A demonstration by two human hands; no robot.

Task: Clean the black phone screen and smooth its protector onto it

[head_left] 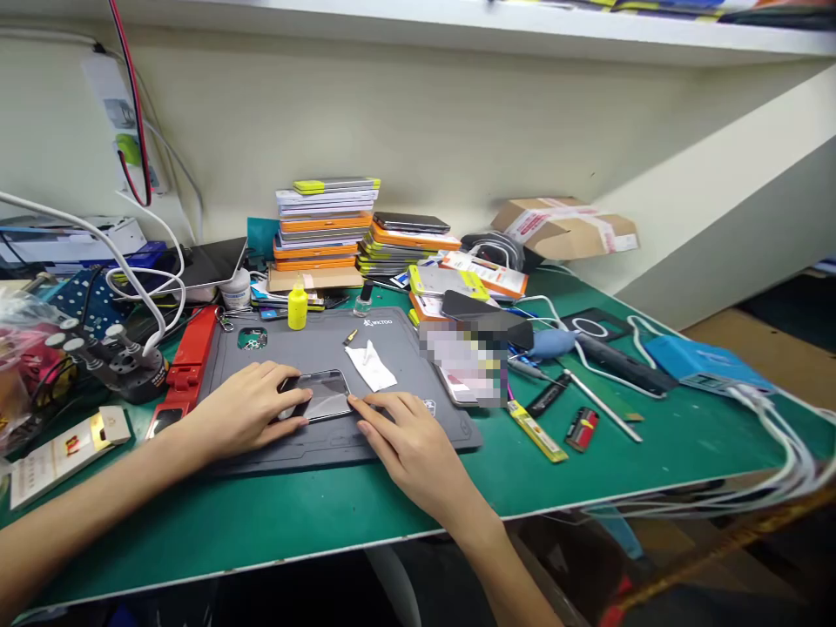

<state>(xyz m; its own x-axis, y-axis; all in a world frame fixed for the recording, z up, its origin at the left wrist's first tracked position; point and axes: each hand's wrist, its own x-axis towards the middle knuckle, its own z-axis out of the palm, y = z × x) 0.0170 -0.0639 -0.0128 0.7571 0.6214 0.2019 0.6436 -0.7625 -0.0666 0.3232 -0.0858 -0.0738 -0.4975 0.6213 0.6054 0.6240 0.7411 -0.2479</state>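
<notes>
A smartphone (321, 396) with a dark, shiny screen lies on the grey work mat (306, 340). My left hand (245, 409) grips its left end, with the thumb and fingers at the edges. My right hand (411, 435) has its fingertips pressed at the phone's right end; whether they also hold something small cannot be made out. Just beyond the phone lies a crumpled white wipe (371, 366), and a small brass-coloured tip (351, 337) is beside it. A yellow bottle (297, 306) and a small clear bottle with a black cap (364, 299) stand at the mat's far edge.
Stacked flat boxes (326, 226) stand by the wall. On the right are a pixelated phone-like item (467, 366), a white stick (602, 405), a red-black lighter-like piece (581, 429) and a blue device (705, 361) with cables. A tool holder (134, 370) and cigarette box (69, 453) sit left.
</notes>
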